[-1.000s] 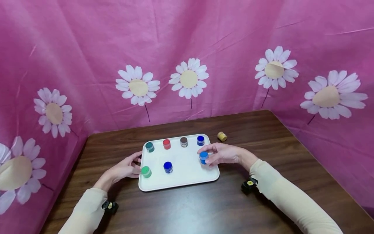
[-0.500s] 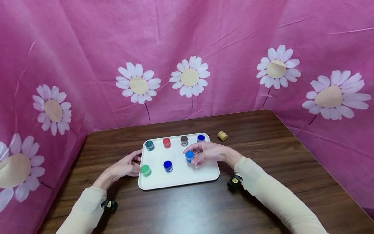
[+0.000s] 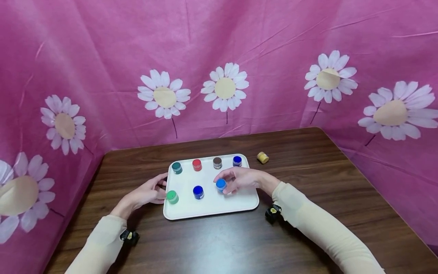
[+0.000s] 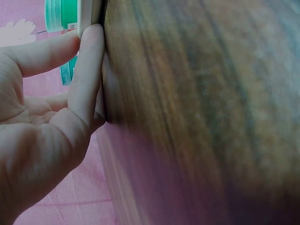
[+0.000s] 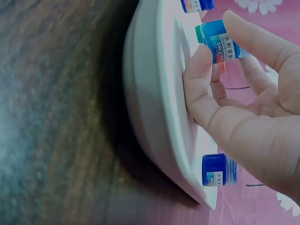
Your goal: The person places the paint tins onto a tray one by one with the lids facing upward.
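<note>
My right hand (image 3: 243, 179) pinches a light blue paint jar (image 3: 221, 184) between thumb and fingers, over the right half of the white tray (image 3: 212, 211). In the right wrist view this paint jar (image 5: 220, 44) has its base close to the tray surface; whether it touches I cannot tell. My left hand (image 3: 148, 192) rests its fairly straight fingers against the tray's left edge, as the left wrist view also shows. Close to it stands a green jar (image 3: 172, 197). A dark blue jar (image 3: 198, 192) stands between that one and the held jar.
Along the tray's far side stand a dark green jar (image 3: 176, 168), a red jar (image 3: 196, 164), a brown jar (image 3: 217, 163) and another dark blue jar (image 3: 237, 161). A yellow jar (image 3: 262, 157) lies on its side on the wooden table (image 3: 291, 152). Pink flowered cloth (image 3: 267, 76) surrounds the table.
My right hand has carried the light blue paint jar leftward across the tray, nearer the front dark blue jar, and then nearly stopped. The left hand stays at the tray's left edge.
</note>
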Motion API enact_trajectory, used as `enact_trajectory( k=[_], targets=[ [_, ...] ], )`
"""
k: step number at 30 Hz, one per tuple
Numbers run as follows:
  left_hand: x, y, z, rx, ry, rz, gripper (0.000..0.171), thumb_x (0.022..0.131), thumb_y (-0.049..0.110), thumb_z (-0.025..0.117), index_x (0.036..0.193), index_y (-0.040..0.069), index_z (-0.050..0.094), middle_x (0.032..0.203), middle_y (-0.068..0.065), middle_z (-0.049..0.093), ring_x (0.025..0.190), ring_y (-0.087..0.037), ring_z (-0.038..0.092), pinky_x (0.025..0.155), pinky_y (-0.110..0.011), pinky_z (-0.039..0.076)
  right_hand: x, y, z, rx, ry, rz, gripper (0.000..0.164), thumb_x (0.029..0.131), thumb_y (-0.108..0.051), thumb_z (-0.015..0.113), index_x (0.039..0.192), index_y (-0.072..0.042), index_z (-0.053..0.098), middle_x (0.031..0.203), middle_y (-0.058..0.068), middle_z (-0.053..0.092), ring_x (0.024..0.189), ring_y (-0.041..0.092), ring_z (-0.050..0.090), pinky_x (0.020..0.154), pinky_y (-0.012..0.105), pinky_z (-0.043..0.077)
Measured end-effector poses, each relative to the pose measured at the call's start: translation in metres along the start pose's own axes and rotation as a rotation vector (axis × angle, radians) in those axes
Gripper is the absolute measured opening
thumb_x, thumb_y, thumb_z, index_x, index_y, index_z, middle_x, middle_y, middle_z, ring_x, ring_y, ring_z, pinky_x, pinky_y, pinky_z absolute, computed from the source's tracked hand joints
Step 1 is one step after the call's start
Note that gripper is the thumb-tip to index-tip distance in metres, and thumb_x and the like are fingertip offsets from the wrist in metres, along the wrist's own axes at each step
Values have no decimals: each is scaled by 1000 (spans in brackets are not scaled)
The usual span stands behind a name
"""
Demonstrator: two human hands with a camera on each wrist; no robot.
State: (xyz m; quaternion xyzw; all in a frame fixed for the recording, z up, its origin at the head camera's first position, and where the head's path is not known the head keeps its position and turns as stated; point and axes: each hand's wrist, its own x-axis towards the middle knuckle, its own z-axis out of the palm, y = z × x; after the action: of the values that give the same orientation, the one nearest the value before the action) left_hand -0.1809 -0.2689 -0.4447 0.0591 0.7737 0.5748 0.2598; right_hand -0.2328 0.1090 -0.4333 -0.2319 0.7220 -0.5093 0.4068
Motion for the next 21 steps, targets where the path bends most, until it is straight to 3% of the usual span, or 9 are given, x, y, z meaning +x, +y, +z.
enact_trajectory(
  k=[7,21],
  targets=[
    [2,2,1,-1,-4,8,90,88,-7,66,160,-2,12,132,-27,34,97,-22,61,88,-45,58,1,-4,0,-17,25,35,45,88,-1,76,131,-7,66,115,8,62,93,22,57,67,30,51],
    [0,1,1,1,-3,3,90,87,-9,64,159,-3,11,131,-26,33,98,-21,60,86,-43,58,3,6,-1,-54,11,32,45,89,0,76,131,-9,65,107,7,61,76,19,56,65,27,50]
  ],
)
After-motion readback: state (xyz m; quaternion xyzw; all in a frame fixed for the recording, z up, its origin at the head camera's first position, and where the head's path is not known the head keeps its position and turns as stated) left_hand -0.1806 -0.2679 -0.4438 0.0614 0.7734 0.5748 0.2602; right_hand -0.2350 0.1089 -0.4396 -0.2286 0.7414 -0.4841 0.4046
